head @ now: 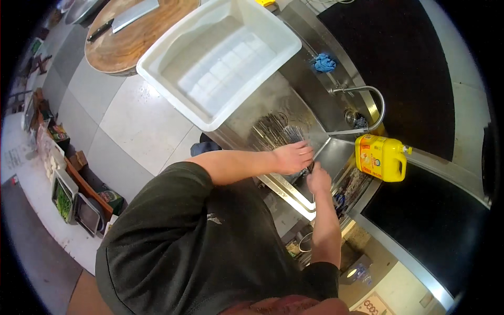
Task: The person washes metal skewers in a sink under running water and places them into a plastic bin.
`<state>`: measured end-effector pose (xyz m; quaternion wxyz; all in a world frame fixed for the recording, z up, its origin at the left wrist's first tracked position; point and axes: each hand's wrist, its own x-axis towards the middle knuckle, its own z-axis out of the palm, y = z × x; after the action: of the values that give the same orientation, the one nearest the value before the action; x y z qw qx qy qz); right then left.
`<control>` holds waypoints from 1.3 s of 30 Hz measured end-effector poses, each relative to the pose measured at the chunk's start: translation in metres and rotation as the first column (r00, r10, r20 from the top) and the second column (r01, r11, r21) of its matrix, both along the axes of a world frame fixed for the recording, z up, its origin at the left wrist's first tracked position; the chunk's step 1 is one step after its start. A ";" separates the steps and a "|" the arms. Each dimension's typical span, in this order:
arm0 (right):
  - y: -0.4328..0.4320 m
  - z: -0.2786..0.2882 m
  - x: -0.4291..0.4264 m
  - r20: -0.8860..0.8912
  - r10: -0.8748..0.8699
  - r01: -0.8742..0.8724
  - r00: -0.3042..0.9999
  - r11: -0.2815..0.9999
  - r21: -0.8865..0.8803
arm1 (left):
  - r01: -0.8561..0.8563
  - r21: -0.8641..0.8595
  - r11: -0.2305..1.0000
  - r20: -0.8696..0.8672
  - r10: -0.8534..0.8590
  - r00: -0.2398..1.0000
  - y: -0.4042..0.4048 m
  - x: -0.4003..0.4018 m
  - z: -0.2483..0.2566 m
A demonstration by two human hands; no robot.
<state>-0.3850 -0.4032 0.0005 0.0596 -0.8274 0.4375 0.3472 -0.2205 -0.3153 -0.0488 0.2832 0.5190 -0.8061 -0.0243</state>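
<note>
A bundle of thin, skewer-like rods point(294, 133) lies under the running tap at the stainless-steel sink point(340, 151). Across it rests my left hand point(294, 157), fingers curled over the rods. My right hand point(319, 179) is closed around the near end of the bundle, just below the left; its fingertips are partly hidden. More dark rods point(269, 132) are spread on the steel drainboard point(252, 110) to the left. The curved tap point(382, 104) points its spout towards my hands, with a thin stream of water coming out.
A large white plastic tub point(224, 114) sits on the drainboard. Behind it, a cleaver point(136, 15) lies on a round wooden chopping block point(102, 55). A yellow pump jug point(380, 157) stands at the sink's right edge. A blue cloth point(324, 63) lies by the backsplash.
</note>
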 end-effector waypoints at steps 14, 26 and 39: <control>-0.006 0.072 0.041 0.285 0.674 -0.344 0.681 0.639 -0.688 | -0.006 0.392 0.920 0.064 -0.021 0.998 -0.035 0.058 0.104; 0.020 0.133 0.108 0.536 0.731 -0.065 0.422 0.614 -0.787 | -0.291 0.860 0.418 -0.050 0.638 0.768 0.057 0.245 0.152; 0.040 0.011 -0.010 0.635 -0.081 0.214 0.769 0.967 -0.136 | 0.022 0.995 0.099 -0.102 0.964 0.245 0.097 0.327 0.063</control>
<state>-0.3954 -0.3633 0.0115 0.1448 -0.8599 0.4895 0.0022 0.1064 -0.2180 0.0142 0.2688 0.7685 -0.1135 -0.5695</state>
